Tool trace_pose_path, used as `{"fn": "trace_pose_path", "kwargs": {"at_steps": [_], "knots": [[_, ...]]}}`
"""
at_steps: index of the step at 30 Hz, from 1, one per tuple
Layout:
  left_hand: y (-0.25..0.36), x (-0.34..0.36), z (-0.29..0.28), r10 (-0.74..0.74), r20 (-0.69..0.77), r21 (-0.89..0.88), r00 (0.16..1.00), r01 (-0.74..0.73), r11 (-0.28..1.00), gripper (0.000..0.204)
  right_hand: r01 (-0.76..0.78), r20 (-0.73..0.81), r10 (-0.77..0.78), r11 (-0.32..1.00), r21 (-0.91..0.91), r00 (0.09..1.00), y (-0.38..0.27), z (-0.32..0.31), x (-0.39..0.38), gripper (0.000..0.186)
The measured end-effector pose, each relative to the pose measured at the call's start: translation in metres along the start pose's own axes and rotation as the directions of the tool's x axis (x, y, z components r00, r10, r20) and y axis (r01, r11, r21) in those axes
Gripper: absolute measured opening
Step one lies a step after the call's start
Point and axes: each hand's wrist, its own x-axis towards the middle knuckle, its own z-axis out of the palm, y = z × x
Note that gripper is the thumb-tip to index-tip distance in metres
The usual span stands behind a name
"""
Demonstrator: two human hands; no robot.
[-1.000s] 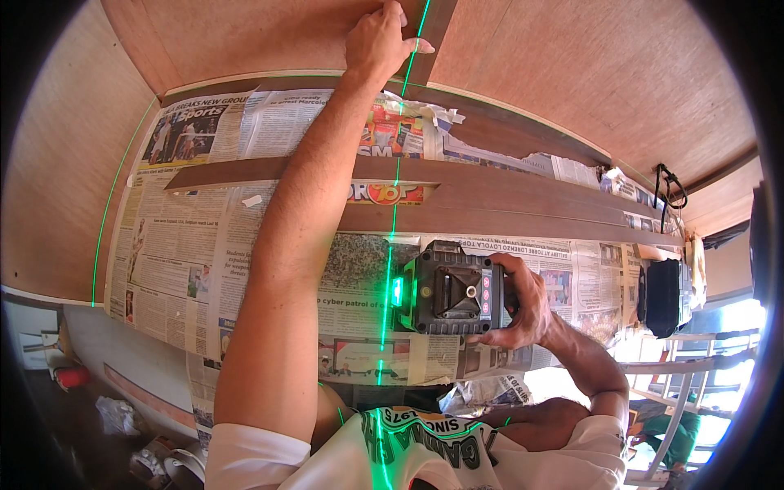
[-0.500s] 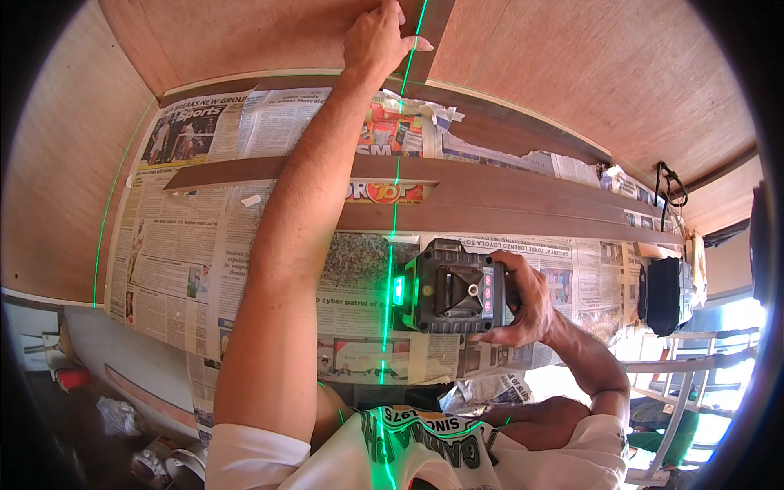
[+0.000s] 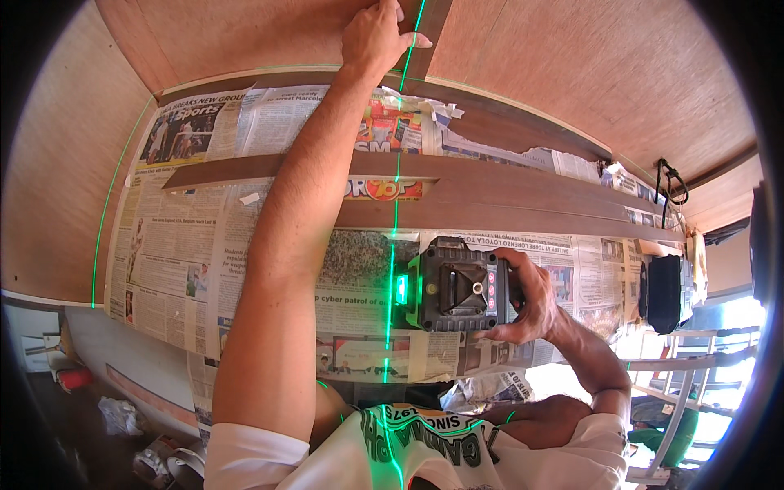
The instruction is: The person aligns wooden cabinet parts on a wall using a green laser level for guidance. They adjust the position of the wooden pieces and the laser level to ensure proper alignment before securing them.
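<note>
My right hand (image 3: 527, 298) grips a black and green laser level (image 3: 452, 286) over a surface covered in newspaper (image 3: 171, 253). The tool throws a green laser line (image 3: 395, 204) straight ahead across the papers and up the wall. My left hand (image 3: 377, 37) reaches far forward and presses flat on a dark wooden strip (image 3: 425, 41) that runs upright on the plywood wall, right beside the laser line.
Long dark wooden planks (image 3: 506, 196) lie across the newspapers. Plywood walls (image 3: 572, 73) surround the space; a second green line (image 3: 106, 220) runs down the left wall. A black box (image 3: 663, 292) sits at the right, near a white ladder (image 3: 694, 384). Debris (image 3: 122, 412) lies lower left.
</note>
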Motion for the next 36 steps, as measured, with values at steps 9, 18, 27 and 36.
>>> {"fn": "trace_pose_path", "kwargs": {"at_steps": [9,18,27,36], "knots": [[0.0021,-0.0001,-0.0029,-0.016,0.007,-0.002,1.000,0.016,1.000,0.067,0.005,-0.007,-0.005,1.000,-0.003,1.000,0.0014,0.0012,-0.0003,0.104],[0.0006,-0.0005,-0.0017,0.008,-0.013,0.003,1.000,-0.008,1.000,0.066,0.005,0.006,-0.005,1.000,0.007,1.000,0.0005,0.0004,0.0007,0.104],[-0.0010,0.0002,-0.0010,0.016,-0.015,-0.011,1.000,-0.016,1.000,0.067,0.006,0.002,-0.006,1.000,0.026,1.000,0.0008,0.0012,0.0015,0.105],[0.0004,0.0007,-0.0012,0.005,-0.016,-0.007,1.000,-0.005,1.000,0.067,0.007,0.009,-0.007,1.000,0.010,1.000,0.0031,-0.0001,0.0005,0.105]]}}
